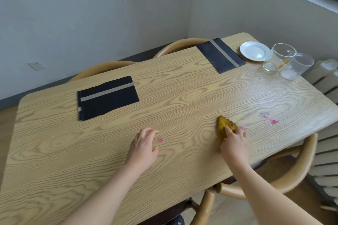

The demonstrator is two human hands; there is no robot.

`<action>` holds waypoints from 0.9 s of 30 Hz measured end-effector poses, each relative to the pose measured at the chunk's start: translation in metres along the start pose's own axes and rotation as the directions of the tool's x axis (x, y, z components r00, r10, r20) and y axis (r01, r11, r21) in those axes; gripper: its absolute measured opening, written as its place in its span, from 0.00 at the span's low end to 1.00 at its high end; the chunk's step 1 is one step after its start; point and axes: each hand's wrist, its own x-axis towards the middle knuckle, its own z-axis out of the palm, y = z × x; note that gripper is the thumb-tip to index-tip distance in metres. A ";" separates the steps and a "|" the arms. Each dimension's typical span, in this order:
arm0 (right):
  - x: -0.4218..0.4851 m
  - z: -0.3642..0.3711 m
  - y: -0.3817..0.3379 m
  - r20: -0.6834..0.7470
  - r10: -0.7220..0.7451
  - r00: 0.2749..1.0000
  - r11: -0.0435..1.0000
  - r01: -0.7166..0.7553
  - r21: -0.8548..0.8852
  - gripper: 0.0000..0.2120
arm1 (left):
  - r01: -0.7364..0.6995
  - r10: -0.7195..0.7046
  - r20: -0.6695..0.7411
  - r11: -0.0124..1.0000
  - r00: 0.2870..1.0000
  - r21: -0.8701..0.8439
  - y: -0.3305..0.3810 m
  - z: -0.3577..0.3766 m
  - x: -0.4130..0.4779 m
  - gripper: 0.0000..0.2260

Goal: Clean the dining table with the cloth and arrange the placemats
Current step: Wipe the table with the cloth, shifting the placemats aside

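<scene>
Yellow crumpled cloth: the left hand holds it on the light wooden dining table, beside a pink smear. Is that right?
Wrong hand. The head view shows the right hand holding the crumpled yellow cloth on the light wooden dining table, beside a pink smear; the left hand is open and holds nothing.

I can read no text, label, brand, number or sign anywhere before me: not on the desk [182, 107], the placemats [108, 97], the plate [255, 51] or the glasses [279, 58].

Home dining room: wooden table [182, 100], chairs [285, 179], placemats [108, 97], plate [254, 51], glasses [279, 56].
</scene>
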 end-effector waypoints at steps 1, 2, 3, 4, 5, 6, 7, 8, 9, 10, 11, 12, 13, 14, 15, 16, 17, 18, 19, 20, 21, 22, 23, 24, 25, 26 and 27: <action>-0.005 0.003 -0.012 0.008 -0.025 1.000 1.000 0.025 -0.002 0.25 | 0.008 -0.008 -0.003 1.000 1.000 0.001 -0.003 -0.001 -0.001 0.23; -0.011 0.007 -0.025 0.019 -0.076 0.997 0.997 0.076 0.001 0.25 | 0.017 -0.017 -0.007 1.000 1.000 0.004 -0.006 -0.002 -0.001 0.23; -0.018 0.010 -0.039 0.037 -0.145 0.989 0.989 0.145 0.009 0.26 | 0.023 -0.023 -0.010 1.000 1.000 0.007 -0.008 -0.002 -0.002 0.23; -0.026 0.014 -0.053 0.066 -0.226 0.972 0.974 0.224 0.023 0.26 | 0.024 -0.024 -0.009 1.000 1.000 0.010 -0.009 -0.003 -0.002 0.23; -0.036 0.019 -0.066 0.091 -0.315 0.945 0.949 0.312 0.045 0.25 | 0.025 -0.025 -0.008 1.000 1.000 0.010 -0.009 -0.004 -0.002 0.23; -0.045 0.024 -0.079 0.112 -0.414 0.903 0.910 0.409 0.069 0.25 | 0.023 -0.023 -0.010 1.000 1.000 0.009 -0.009 -0.004 -0.001 0.23; -0.056 0.027 -0.090 0.132 -0.507 0.852 0.862 0.500 0.085 0.25 | 0.018 -0.018 -0.011 1.000 1.000 0.010 -0.009 -0.005 0.000 0.23; -0.064 0.030 -0.097 0.155 -0.581 0.799 0.814 0.574 0.090 0.24 | 0.015 -0.015 -0.014 1.000 1.000 0.010 -0.008 -0.005 0.000 0.22; -0.068 0.032 -0.102 0.178 -0.627 0.758 0.778 0.623 0.087 0.24 | 0.014 -0.014 -0.016 1.000 1.000 0.010 -0.008 -0.006 0.001 0.22; -0.068 0.033 -0.102 0.188 -0.645 0.740 0.761 0.644 0.079 0.24 | 0.015 -0.014 -0.018 1.000 1.000 0.009 -0.009 -0.008 0.001 0.22; -0.064 0.033 -0.100 0.179 -0.641 0.746 0.765 0.640 0.069 0.23 | 0.018 -0.018 -0.019 1.000 1.000 0.005 -0.011 -0.009 0.001 0.22; -0.058 0.033 -0.094 0.163 -0.616 0.771 0.786 0.614 0.063 0.23 | 0.023 -0.023 -0.019 1.000 1.000 0.004 -0.013 -0.010 0.001 0.22; -0.049 0.030 -0.087 0.140 -0.570 0.810 0.822 0.566 0.065 0.23 | 0.028 -0.028 -0.022 1.000 0.999 0.007 -0.016 -0.011 0.000 0.23; -0.039 0.028 -0.079 0.114 -0.504 0.856 0.864 0.499 0.069 0.22 | 0.034 -0.034 -0.026 0.999 0.999 0.012 -0.019 -0.012 -0.002 0.23; -0.028 0.025 -0.070 0.088 -0.423 0.902 0.906 0.418 0.070 0.22 | 0.043 -0.043 -0.030 0.999 0.999 0.016 -0.023 -0.014 -0.004 0.23; -0.019 0.022 -0.062 0.069 -0.329 0.942 0.943 0.325 0.069 0.22 | 0.051 -0.051 -0.033 0.999 0.998 0.018 -0.027 -0.015 -0.006 0.23; -0.011 0.018 -0.055 0.056 -0.240 0.969 0.969 0.236 0.071 0.22 | 0.059 -0.059 -0.034 0.998 0.998 0.017 -0.030 -0.015 -0.008 0.23; -0.007 0.017 -0.053 0.048 -0.170 0.984 0.983 0.166 0.073 0.22 | 0.069 -0.069 -0.035 0.998 0.997 0.013 -0.035 -0.017 -0.011 0.23; -0.005 0.016 -0.053 0.048 -0.122 0.991 0.991 0.118 0.069 0.23 | 0.076 -0.075 -0.037 0.997 0.996 0.010 -0.039 -0.018 -0.013 0.24; -0.007 0.017 -0.058 0.047 -0.104 0.993 0.993 0.102 0.058 0.23 | 0.080 -0.080 -0.041 0.997 0.996 0.009 -0.042 -0.019 -0.015 0.24; -0.013 0.019 -0.067 0.047 -0.117 0.992 0.992 0.115 0.043 0.23 | 0.084 -0.084 -0.044 0.996 0.996 0.007 -0.045 -0.020 -0.017 0.23; -0.021 0.022 -0.076 0.053 -0.151 0.987 0.988 0.149 0.030 0.23 | 0.084 -0.084 -0.045 0.996 0.995 0.005 -0.047 -0.021 -0.018 0.23; -0.031 0.024 -0.086 0.062 -0.201 0.978 0.979 0.200 0.027 0.24 | 0.081 -0.081 -0.044 0.997 0.996 0.002 -0.048 -0.022 -0.019 0.23; -0.043 0.029 -0.098 0.078 -0.271 0.960 0.963 0.269 0.032 0.24 | 0.076 -0.076 -0.042 0.997 0.996 0.000 -0.050 -0.023 -0.020 0.23; -0.057 0.035 -0.108 0.093 -0.354 0.931 0.935 0.351 0.048 0.25 | 0.068 -0.068 -0.038 0.998 0.997 -0.002 -0.051 -0.024 -0.021 0.23; -0.072 0.041 -0.117 0.112 -0.444 0.889 0.896 0.440 0.066 0.25 | 0.058 -0.058 -0.032 0.998 0.998 -0.003 -0.052 -0.025 -0.022 0.23; -0.087 0.047 -0.125 0.129 -0.544 0.829 0.839 0.538 0.083 0.26 | 0.049 -0.049 -0.030 0.999 0.998 -0.002 -0.053 -0.025 -0.023 0.23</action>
